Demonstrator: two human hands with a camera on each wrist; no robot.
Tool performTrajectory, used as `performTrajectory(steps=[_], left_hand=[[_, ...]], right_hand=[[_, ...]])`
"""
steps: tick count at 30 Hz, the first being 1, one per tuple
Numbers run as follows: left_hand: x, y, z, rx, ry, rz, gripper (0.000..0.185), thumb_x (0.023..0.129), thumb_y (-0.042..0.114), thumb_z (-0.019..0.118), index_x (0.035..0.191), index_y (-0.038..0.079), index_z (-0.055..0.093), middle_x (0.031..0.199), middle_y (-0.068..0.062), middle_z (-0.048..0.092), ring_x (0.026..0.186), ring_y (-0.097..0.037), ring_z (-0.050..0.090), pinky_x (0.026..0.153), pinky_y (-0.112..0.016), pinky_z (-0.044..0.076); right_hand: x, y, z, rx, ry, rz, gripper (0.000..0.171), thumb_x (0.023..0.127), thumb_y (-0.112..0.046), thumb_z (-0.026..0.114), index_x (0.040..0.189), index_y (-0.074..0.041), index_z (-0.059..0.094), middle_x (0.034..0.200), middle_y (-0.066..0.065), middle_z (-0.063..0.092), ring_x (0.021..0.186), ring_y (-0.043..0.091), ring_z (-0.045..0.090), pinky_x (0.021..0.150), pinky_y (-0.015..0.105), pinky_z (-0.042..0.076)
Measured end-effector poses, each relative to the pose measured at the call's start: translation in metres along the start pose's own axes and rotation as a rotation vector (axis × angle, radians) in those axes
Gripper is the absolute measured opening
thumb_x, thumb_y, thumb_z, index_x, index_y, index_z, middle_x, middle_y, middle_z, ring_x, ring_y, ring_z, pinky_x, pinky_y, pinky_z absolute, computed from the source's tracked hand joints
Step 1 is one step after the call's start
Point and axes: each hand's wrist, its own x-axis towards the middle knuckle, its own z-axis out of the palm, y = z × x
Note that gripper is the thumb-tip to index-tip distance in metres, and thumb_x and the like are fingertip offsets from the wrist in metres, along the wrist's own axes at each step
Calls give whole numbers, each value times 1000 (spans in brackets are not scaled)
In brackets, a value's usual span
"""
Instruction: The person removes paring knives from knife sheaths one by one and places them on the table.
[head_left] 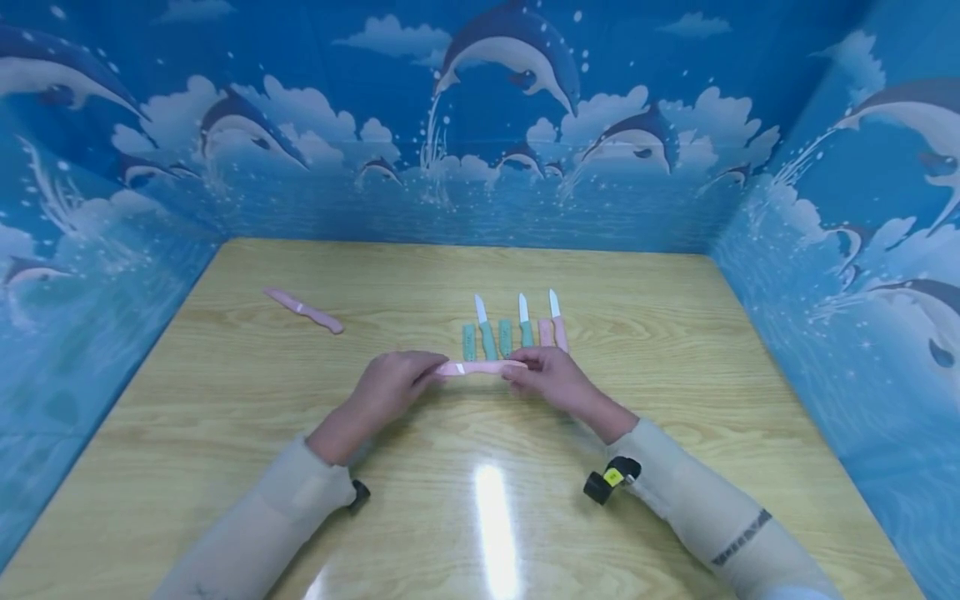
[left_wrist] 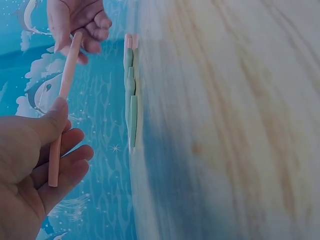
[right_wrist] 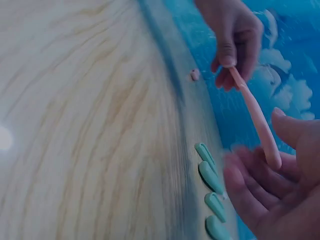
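Note:
A pink knife (head_left: 483, 367) in a pink sheath is held level above the table, between both hands. My left hand (head_left: 393, 383) pinches its sheathed end between thumb and fingers, also visible in the left wrist view. At the handle end is my right hand (head_left: 551, 377); in the right wrist view its thumb stands apart from the handle (right_wrist: 265, 135), and the fingers lie spread beside and under it. Beyond the hands lie bare-bladed knives: two with green handles (head_left: 487, 340) and one with a pink handle (head_left: 560, 333). Between them are green sheaths (head_left: 468, 342) and a pink sheath (head_left: 545, 332).
Another pink knife (head_left: 303, 310), its blade covered, lies at the back left of the wooden table (head_left: 645, 317). Blue dolphin-printed walls (head_left: 480, 208) bound the table at the back and sides. Light glares off the front of the tabletop.

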Motion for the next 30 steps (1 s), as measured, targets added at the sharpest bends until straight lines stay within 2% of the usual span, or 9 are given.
performTrajectory(steps=[4, 7, 10, 12, 16, 18, 24, 30], left_hand=[[0, 0, 0, -2, 5, -6, 24, 90, 19, 70, 111, 8, 71, 106, -9, 73, 94, -23, 70, 84, -39, 57], [0, -1, 1, -8, 12, -1, 23, 90, 18, 70, 111, 8, 71, 106, -9, 73, 94, -23, 70, 84, -39, 57], [-1, -1, 1, -13, 24, 10, 23, 89, 17, 71, 110, 8, 71, 106, -9, 73, 94, -24, 71, 84, -39, 57], [-1, -1, 1, -13, 32, 16, 22, 89, 16, 71, 110, 8, 71, 105, -9, 73, 93, -24, 71, 83, -39, 58], [-1, -1, 1, -9, 44, 23, 23, 88, 17, 72, 110, 8, 71, 106, -9, 73, 92, -24, 71, 83, -38, 58], [-1, -1, 1, -9, 47, 25, 24, 88, 17, 72, 110, 8, 71, 106, -9, 73, 93, -23, 71, 83, -38, 58], [0, 0, 0, -13, 40, 11, 24, 89, 17, 72, 111, 8, 71, 106, -9, 73, 93, -23, 71, 83, -38, 58], [1, 0, 0, -8, 9, 2, 25, 87, 17, 74, 110, 8, 71, 103, -8, 73, 89, -22, 71, 81, -37, 58]], right_hand=[[-1, -4, 3, -240, 122, -173, 38, 87, -23, 74, 118, -1, 66, 112, 12, 69, 94, 23, 66, 80, 31, 58], [-2, -7, 4, -384, 194, -307, 51, 83, -25, 79, 125, -2, 62, 126, 14, 62, 112, 29, 60, 94, 43, 52], [-2, -10, 6, -516, 237, -416, 62, 79, -27, 82, 131, -4, 58, 136, 16, 55, 125, 32, 52, 105, 51, 42], [-2, -10, 9, -584, 239, -453, 65, 78, -27, 82, 133, -5, 57, 136, 16, 55, 126, 31, 51, 109, 52, 37], [-1, -11, 14, -671, 228, -480, 59, 79, -25, 81, 130, -5, 59, 129, 14, 62, 120, 29, 58, 108, 47, 40], [-2, -11, 17, -697, 226, -485, 53, 80, -24, 80, 126, -4, 62, 124, 12, 65, 115, 28, 62, 102, 42, 47], [0, -11, 21, -708, 225, -519, 31, 83, -12, 77, 112, -2, 70, 108, 12, 71, 99, 25, 69, 89, 36, 55], [-1, -12, 24, -671, 221, -435, 24, 86, -13, 74, 107, -4, 71, 101, 11, 73, 87, 21, 70, 79, 31, 58]])
